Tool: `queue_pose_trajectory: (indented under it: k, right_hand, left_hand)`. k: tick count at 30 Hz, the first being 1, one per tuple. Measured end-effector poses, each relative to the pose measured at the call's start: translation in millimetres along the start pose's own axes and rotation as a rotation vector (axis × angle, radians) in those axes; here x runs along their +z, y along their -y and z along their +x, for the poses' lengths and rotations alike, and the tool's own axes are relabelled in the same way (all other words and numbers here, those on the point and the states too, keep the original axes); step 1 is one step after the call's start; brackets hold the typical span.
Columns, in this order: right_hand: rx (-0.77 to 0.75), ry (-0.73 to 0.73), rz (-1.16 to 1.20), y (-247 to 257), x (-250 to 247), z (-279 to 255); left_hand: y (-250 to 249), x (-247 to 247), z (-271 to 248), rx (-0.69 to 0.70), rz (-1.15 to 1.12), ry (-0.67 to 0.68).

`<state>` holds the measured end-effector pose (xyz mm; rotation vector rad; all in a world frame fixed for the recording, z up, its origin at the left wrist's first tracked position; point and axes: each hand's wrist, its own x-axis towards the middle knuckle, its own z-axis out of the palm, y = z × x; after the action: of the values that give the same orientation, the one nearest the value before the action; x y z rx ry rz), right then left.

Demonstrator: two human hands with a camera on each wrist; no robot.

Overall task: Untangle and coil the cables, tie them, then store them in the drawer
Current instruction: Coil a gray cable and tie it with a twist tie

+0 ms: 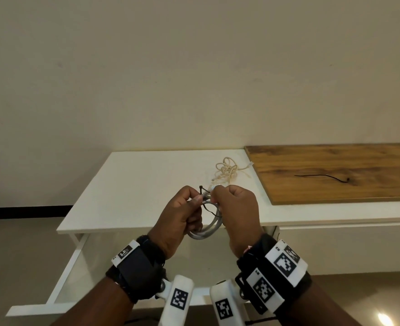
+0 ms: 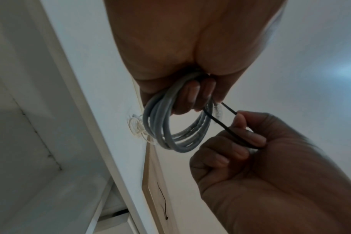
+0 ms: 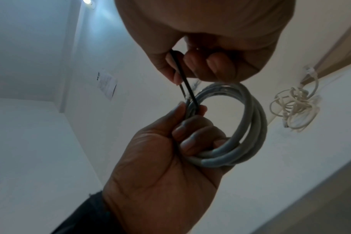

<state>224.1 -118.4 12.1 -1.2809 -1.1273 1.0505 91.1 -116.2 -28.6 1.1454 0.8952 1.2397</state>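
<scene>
Head view, middle: left hand (image 1: 177, 215) grips the bendy grey cable (image 1: 208, 228) coil; right hand (image 1: 235, 208) pinches the thin black tie (image 2: 226, 125). It looks light; hold the bundled side.

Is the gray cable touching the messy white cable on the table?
Apart. The head view shows the gray cable held up in both hands, with bare table between it and the white cable.

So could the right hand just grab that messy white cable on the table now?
Probably not yet. The right hand is busy pinching the black tie around the grey coil. The tangled cream cable lies just beyond with nothing between, so once the hand lets go, likely yes.
</scene>
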Motion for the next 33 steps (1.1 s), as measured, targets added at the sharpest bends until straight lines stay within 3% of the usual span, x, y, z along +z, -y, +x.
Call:
queue_pose_trajectory:
  k: [4, 8, 13, 19, 27, 33]
  right_hand:
    - [-0.027, -0.016, -0.022, 1.9, -0.8, -0.8]
    - [-0.042, -0.018, -0.073, 1.6, -1.6, 0.4]
    - [-0.051, -0.01, -0.107, -1.0, -3.1, 1.4]
    - [-0.169, -0.012, -0.351, 3.9, -13.8, 2.2]
    - [-0.126, 0.259, -0.383, 15.1, -32.4, 14.3]
    - [-0.08, 0.349, -0.447, 18.3, -42.1, 18.5]
  left_hand:
    - [2.0, 4.3, -1.3, -0.019, -0.091, 0.015]
    - [0.9, 6.7, -2.7, -0.013, -0.028, 0.016]
    - [-2.5, 8.7, -6.0, 0.132, 0.26, 0.021]
    - [-1.9, -2.5, -3.2, 0.261, 0.59, 0.035]
    - [-5.2, -13.5, -0.1, 0.242, 0.677, 0.129]
    - [-5.5, -5.6, -3.1, 0.218, 0.722, 0.243]
